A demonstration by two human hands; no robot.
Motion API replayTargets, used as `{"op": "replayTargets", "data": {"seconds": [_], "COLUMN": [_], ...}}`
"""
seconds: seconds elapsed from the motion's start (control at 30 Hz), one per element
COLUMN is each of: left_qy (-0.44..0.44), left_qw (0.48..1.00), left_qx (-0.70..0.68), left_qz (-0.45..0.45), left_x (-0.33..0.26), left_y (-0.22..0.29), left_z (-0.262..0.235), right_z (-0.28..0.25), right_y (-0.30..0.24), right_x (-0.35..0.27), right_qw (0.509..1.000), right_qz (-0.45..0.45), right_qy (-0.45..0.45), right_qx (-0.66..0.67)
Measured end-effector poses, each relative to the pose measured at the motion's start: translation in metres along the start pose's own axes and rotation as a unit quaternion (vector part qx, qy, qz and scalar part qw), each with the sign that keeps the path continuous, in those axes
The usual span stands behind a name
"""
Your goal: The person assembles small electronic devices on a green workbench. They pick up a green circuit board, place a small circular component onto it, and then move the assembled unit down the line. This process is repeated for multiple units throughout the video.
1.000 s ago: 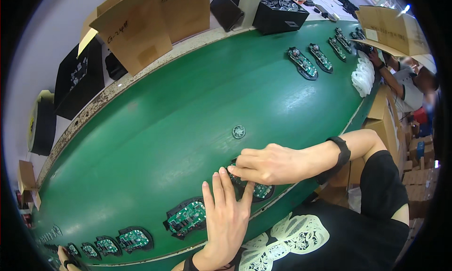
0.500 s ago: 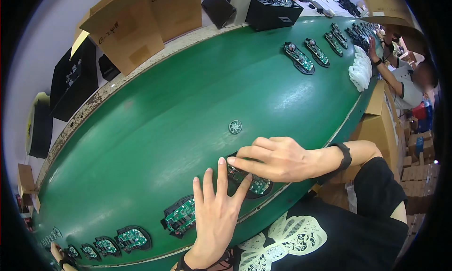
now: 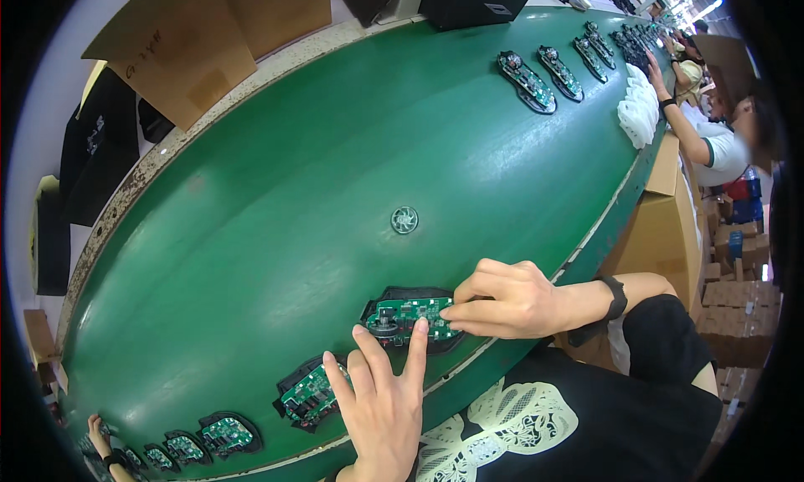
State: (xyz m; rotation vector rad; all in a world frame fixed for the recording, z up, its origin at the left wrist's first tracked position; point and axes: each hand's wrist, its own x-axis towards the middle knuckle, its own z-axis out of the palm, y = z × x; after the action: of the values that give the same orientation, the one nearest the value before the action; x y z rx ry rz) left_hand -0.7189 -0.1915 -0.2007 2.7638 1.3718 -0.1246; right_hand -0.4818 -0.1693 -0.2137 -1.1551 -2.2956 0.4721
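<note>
In front of me lies a black mouse-shaped housing (image 3: 391, 294) with a green circuit board (image 3: 406, 309) in it and a dark round part at its left end. My right hand (image 3: 511, 302) pinches the board's right end, fingertips pressed together. My left hand (image 3: 381, 411) has its fingers spread; the thumb touches the board's near edge and another fingertip is at the left end. Beside that hand sits a second housing with a board (image 3: 308, 396), partly covered by its fingers. A small clear spoked wheel (image 3: 404, 220) lies beyond the housing.
More housings with boards (image 3: 226, 434) line the near left edge of the green table (image 3: 276, 231); others (image 3: 526, 82) stand far right. White plastic parts (image 3: 639, 109) are stacked near another person's arm (image 3: 688, 137). Cardboard boxes (image 3: 180, 51) and a black bin (image 3: 477, 3) border the far side.
My right hand has moved back to the housing's right end, uncovering the board. The left hand has shifted lower, with its thumb on the near edge. The whole view has tilted slightly.
</note>
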Motion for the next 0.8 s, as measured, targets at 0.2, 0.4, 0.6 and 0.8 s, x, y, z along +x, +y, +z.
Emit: {"op": "replayTargets", "data": {"seconds": [0.2, 0.4, 0.6, 0.8], "left_qy": [0.017, 0.016, 0.011, 0.015], "left_qw": [1.0, 1.0, 0.999, 0.998], "left_qx": [-0.011, -0.024, -0.044, -0.058], "left_qz": [0.002, 0.013, 0.019, 0.021], "left_x": [0.004, 0.007, 0.01, 0.014], "left_y": [-0.001, -0.003, -0.004, -0.003], "left_z": [0.002, 0.001, 0.0, -0.001], "right_z": [0.005, 0.008, 0.004, 0.002], "right_y": [-0.001, -0.002, -0.002, 0.002], "right_x": [0.004, 0.003, 0.001, 0.001], "right_qw": [1.0, 0.998, 0.996, 0.988], "right_qz": [-0.02, -0.035, -0.041, -0.102], "right_qy": [-0.004, 0.015, -0.016, -0.02], "right_qx": [-0.016, -0.055, -0.071, -0.11]}}
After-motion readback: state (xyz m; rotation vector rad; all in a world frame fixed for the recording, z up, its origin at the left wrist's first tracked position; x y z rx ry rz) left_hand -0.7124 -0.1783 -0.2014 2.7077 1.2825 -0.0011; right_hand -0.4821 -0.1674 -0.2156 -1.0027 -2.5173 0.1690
